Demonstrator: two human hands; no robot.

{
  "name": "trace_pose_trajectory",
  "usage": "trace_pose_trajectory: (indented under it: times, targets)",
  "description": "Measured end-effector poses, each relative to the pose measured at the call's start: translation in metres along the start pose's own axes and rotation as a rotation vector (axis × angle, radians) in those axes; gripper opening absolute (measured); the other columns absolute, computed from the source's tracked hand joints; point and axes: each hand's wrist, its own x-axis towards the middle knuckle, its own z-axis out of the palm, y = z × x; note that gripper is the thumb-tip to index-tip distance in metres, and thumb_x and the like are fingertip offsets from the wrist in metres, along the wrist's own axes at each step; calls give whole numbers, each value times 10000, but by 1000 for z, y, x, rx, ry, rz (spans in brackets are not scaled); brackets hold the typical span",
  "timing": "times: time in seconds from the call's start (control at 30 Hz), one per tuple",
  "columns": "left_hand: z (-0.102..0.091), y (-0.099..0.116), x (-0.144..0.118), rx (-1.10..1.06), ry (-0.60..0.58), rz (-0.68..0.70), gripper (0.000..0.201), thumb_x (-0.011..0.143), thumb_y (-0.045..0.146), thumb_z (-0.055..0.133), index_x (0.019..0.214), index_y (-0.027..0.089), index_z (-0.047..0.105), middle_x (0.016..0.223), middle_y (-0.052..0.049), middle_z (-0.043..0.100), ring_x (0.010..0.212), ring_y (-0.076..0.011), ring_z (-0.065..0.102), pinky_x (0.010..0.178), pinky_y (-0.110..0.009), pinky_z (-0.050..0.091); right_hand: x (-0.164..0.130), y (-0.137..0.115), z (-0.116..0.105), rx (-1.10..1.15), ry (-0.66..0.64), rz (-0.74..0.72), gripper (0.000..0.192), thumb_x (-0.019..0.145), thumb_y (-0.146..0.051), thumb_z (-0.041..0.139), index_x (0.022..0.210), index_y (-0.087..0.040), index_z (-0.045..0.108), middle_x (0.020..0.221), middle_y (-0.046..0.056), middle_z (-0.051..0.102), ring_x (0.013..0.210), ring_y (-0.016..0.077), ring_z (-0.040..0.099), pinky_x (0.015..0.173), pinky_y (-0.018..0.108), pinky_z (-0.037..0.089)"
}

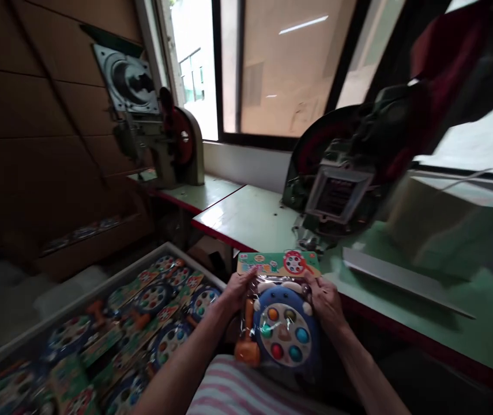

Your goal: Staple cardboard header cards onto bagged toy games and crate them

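Both hands hold a bagged toy [287, 328] upright above my lap, close to the table's front edge. Inside its clear plastic bag is a blue animal-shaped toy with several coloured round buttons, and an orange toy hammer [247, 340] lies along its left side. A printed green header card [274, 263] tops the bag. My left hand [241, 288] is closed on the card's left end, thumb in front. At the other end my right hand [324, 297] grips the card and bag corner the same way. The fingers behind the card are hidden.
A stapling machine [337, 190] stands on the green table [255, 213] just beyond my hands, another machine [177, 138] farther left. A large bin [142, 259] of similar bagged toys sits at my left. A cardboard piece [402, 276] lies on the right.
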Motion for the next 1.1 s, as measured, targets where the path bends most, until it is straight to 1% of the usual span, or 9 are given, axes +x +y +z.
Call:
trace_pose_trajectory:
  times: [0.1, 0.2, 0.37, 0.47, 0.63, 0.77, 0.87, 0.97, 1.1]
  targets:
    - [-28, -39, -28, -59, 65, -58, 466, 739, 522, 877, 739, 82, 725, 610, -70, 703, 484, -131, 602, 506, -245, 453, -28, 28, 7, -157, -18, 29, 645, 742, -801, 662, 508, -214, 530, 477, 18, 556, 459, 143, 478, 462, 273, 385]
    - [-48, -61, -53, -112, 93, -115, 454, 779, 525, 846, 782, 86, 727, 700, -103, 743, 549, -155, 651, 543, -255, 476, -49, 48, 13, -207, -30, 89, 675, 720, -842, 625, 482, -219, 526, 468, 30, 551, 457, 157, 488, 456, 285, 395]
    - [-72, -84, -87, -136, 97, -164, 330, 806, 409, 849, 933, 115, 766, 834, -113, 784, 696, -175, 723, 646, -247, 529, -58, 67, 19, -192, -42, 206, 647, 696, -818, 672, 508, -208, 561, 484, 22, 550, 456, 151, 475, 448, 286, 390]
    - [-84, -98, -105, -105, 102, -157, 336, 783, 373, 868, 1008, 140, 776, 948, -131, 796, 812, -198, 747, 715, -258, 548, -56, 75, 27, -153, -42, 288, 625, 648, -802, 727, 530, -207, 578, 473, 8, 535, 439, 144, 458, 427, 284, 369]
    - [-103, -108, -127, -93, 256, -54, 467, 745, 394, 895, 1143, 206, 739, 1156, -119, 769, 964, -228, 747, 854, -314, 558, -62, 95, 57, -117, -81, 369, 612, 639, -781, 764, 563, -198, 596, 477, 6, 547, 434, 138, 465, 403, 266, 345]
    - [-134, -103, -142, -67, 377, 3, 559, 742, 412, 889, 1228, 208, 703, 1115, -120, 776, 954, -247, 749, 835, -330, 572, -73, 103, 91, 35, -221, 396, 564, 707, -739, 764, 669, -190, 640, 490, -19, 548, 414, 109, 431, 387, 239, 333]
    - [-173, -88, -160, -27, 562, 36, 711, 714, 399, 909, 1344, 239, 621, 1049, -99, 784, 877, -241, 761, 761, -322, 596, -79, 105, 115, 172, -342, 401, 548, 714, -665, 810, 967, -189, 712, 678, 15, 689, 540, 142, 574, 437, 220, 403]
    - [-225, -55, -190, 137, 785, 112, 621, 774, 368, 864, 1325, 247, 603, 1050, -98, 786, 843, -257, 770, 729, -349, 627, -82, 113, 126, 182, -414, 406, 642, 721, -636, 817, 1150, -176, 693, 821, 67, 753, 644, 170, 644, 471, 220, 437]
    - [-294, 7, -241, 219, 1025, 161, 422, 898, 344, 738, 1276, 253, 575, 917, -38, 777, 759, -211, 762, 679, -287, 619, -82, 131, 123, 145, -435, 415, 641, 731, -630, 808, 1148, -158, 686, 822, 80, 757, 636, 168, 636, 471, 223, 429]
